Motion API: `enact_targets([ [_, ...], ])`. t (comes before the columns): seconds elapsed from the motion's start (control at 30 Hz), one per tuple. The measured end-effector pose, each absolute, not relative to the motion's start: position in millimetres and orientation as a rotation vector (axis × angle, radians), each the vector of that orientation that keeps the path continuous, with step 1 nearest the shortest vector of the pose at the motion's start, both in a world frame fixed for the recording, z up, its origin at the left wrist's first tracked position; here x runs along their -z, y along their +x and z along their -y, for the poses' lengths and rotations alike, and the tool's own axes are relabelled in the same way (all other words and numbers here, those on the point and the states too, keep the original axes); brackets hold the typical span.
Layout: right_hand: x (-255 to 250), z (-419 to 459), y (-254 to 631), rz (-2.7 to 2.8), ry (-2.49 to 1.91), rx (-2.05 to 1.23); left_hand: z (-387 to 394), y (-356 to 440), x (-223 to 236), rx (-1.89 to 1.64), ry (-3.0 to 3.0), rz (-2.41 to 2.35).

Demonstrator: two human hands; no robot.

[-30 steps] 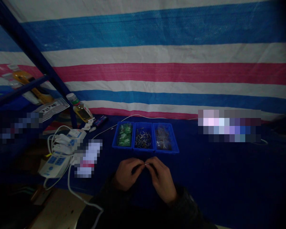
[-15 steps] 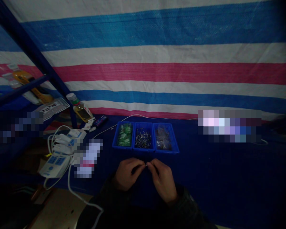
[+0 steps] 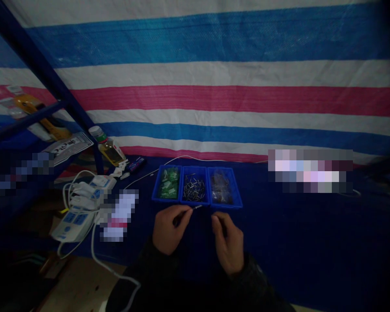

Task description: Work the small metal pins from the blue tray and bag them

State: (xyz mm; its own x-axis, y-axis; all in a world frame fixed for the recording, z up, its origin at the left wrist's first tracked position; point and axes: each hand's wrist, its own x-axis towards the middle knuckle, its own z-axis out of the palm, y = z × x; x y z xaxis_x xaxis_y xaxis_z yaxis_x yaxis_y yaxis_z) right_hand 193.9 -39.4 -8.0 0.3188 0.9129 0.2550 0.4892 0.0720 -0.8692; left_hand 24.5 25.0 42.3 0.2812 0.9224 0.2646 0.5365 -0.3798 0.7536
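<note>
My left hand (image 3: 169,230) pinches a thin metal pin (image 3: 198,207) between thumb and forefinger, its pale end sticking out to the right. My right hand (image 3: 229,243) is closed in a pinch a short way to the right; whatever its fingertips hold, if anything, is hidden. Just beyond my hands stand three joined blue bins. The left bin (image 3: 155,195) has green and clear pieces in it. Many loose metal pins lie in the middle bin (image 3: 195,168). Clear plastic-looking pieces with something brownish fill part of the right bin (image 3: 236,190).
A white power strip (image 3: 73,225) with plugs and cables lies at the left, near a blurred-out bright item (image 3: 120,216). Behind it are a drink bottle (image 3: 108,147) and crumpled white scraps (image 3: 119,169). A blue frame post (image 3: 81,121) slants down at the left. Striped sheeting (image 3: 214,99) hangs behind the table.
My hands have come apart from their fingertip contact. The left has moved slightly up and left with the pin, which now shows plainly; the right has shifted right.
</note>
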Motion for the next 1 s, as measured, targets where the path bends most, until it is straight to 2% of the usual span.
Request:
enact_targets([
  [0.1,10.4,38.7,196.8,1.281,-1.570,-0.409,-39.9,30.7,-54.8,-1.045,1.974,-1.519],
  [0.3,13.2,34.2,215.9,1.517,-1.664,0.033,-53.8,36.7,-57.3,-0.958,2.047,-1.499],
  [0.5,18.7,38.9,233.3,1.838,-1.761,0.064,-53.1,44.3,-63.5,-0.882,2.120,-1.358],
  [1.0,20.6,71.8,225.5,1.901,-1.849,0.173,-97.1,84.8,-64.0,-0.880,2.458,-1.013],
])
